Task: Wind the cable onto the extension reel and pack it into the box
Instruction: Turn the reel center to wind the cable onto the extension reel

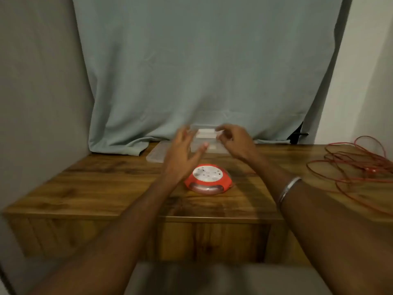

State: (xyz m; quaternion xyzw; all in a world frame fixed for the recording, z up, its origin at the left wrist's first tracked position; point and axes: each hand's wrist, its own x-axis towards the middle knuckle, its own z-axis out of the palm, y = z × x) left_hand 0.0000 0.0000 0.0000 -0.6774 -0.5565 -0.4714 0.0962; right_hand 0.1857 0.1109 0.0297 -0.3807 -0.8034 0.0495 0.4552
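On the wooden table (106,184), against the hanging grey-green cloth (202,71) at the far side, the job looks barely begun. One table, one cloth. None of the winding appears done: the single red cable (357,167) lies in loose tangled loops at the far right, well apart from the reel, and runs off the right edge, so its full length cannot be seen. Whether it joins the reel is not clear.

Next in size, one clear plastic box (209,143) sits at the far middle of the table, open at the top, with one flat clear lid (156,156) lying just beside it to the left. Something pale shows inside the box, but blur hides what it is.

One extension reel (207,179), red with a white socket face, lies flat at the near middle, just in front of the box and apart from both hands.

Two hands reach toward the box. The left hand (182,154) is spread with straight fingers at the box's left side, holding nothing. The right hand (236,141) has curled fingers at the box's right rim; motion blur makes it impossible to tell whether it grips the rim. One metal bangle (289,188) circles the right forearm.

Left to do, by this judgement: wind the cable, place the reel inside, likely fit the lid.
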